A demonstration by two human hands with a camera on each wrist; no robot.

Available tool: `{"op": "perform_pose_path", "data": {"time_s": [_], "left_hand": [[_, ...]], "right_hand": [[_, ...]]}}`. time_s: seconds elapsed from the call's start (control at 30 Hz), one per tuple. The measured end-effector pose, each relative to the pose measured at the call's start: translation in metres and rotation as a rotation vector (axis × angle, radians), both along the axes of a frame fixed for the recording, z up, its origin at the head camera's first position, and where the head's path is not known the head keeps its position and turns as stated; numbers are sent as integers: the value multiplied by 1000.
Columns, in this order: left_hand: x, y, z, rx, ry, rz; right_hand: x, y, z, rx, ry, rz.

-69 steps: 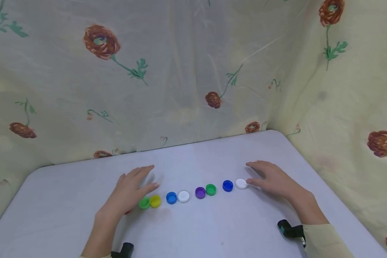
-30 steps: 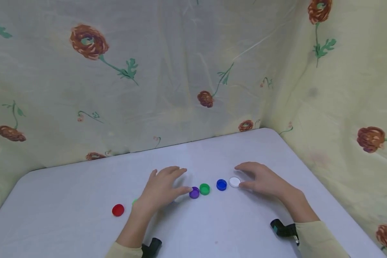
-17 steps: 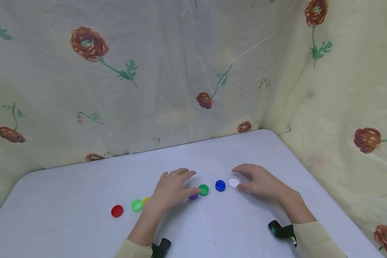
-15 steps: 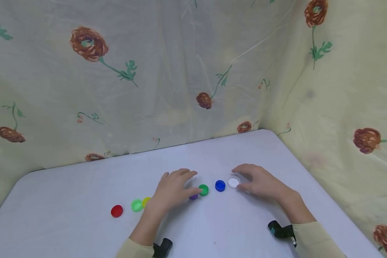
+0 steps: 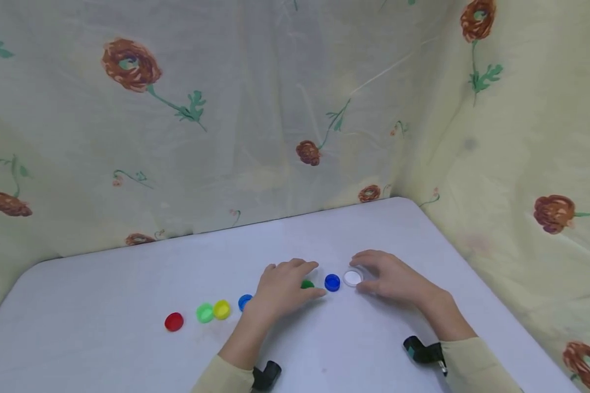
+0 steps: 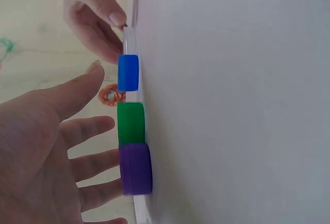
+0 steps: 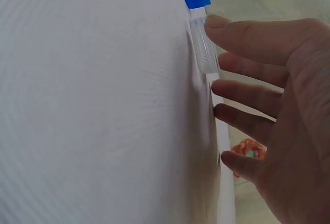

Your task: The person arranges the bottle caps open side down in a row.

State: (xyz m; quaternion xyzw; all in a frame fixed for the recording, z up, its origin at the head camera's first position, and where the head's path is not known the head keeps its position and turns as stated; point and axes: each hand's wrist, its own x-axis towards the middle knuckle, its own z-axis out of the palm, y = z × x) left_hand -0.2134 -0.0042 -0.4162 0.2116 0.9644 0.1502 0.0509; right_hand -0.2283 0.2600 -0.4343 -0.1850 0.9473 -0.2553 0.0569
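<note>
My left hand (image 5: 285, 292) hovers over the row of bottle caps, thumb and fingers spread with nothing between them. Beneath it the green cap (image 5: 307, 284) is partly covered; the purple cap (image 6: 135, 169) shows only in the left wrist view, next to the green one. Just beyond the left fingertips sits a dark blue cap (image 5: 332, 283). My right hand (image 5: 393, 278) is at the right end of the row, its thumb and fingers apart about the clear cap (image 5: 353, 278). In the right wrist view the thumb tip overlaps that cap's edge.
On the white table (image 5: 103, 295), a red cap (image 5: 174, 321), a light green cap (image 5: 205, 313), a yellow cap (image 5: 222, 309) and a lighter blue cap (image 5: 245, 302) lie to the left. A flowered curtain (image 5: 246, 120) hangs behind and to the right.
My left hand has moved right along the row, uncovering the red, light green, yellow and lighter blue caps and covering the purple one. The right hand stays by the clear cap.
</note>
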Motion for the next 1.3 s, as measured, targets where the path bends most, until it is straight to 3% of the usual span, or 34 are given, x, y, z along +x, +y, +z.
{"op": "perform_pose_path", "data": {"time_s": [0.67,0.93,1.3], "left_hand": [[1,28,-1,-46,60,14],[-1,37,-2,-62,73,-9],[-2,45,0,-62,54,-9]], "right_hand": [[1,-3,-2,31,37,1],[1,-5,-2,26,59,17],[-1,-6,-1,32,50,2]]}}
